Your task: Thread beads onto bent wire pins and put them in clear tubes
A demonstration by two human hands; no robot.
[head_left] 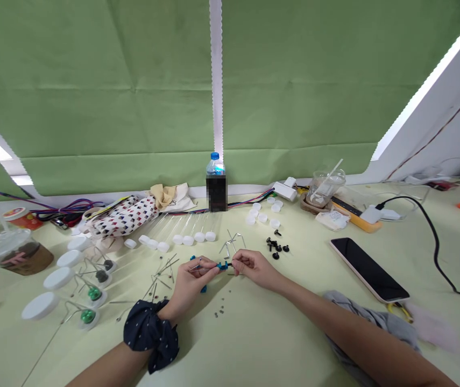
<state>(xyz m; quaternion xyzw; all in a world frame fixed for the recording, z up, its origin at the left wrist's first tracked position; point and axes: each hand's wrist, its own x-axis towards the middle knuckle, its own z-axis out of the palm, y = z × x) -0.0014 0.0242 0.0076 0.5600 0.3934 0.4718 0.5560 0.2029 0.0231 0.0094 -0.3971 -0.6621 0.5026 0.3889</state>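
Over the middle of the table, my left hand [189,279] pinches a small shiny blue part [223,266] between thumb and fingertips. My right hand [256,267] meets it from the right, its fingers closed on a small black piece [232,264] at the blue part's end; the fingertips hide most of that piece. Several black flat-headed pegs [278,248] lie to the right of my right hand. Beside my left hand are bent metal rods [165,274] and another blue part [203,289]. Tiny grey bits [219,312] are scattered in front of my hands.
White caps [262,217] and clear tubes with white ends [188,239] lie at the back. Wire stands with green balls [88,316] and a drink cup [23,252] stand left. At right are a phone [369,269], a black cable [435,242] and grey cloth [359,317]. A bottle [215,166] stands behind.
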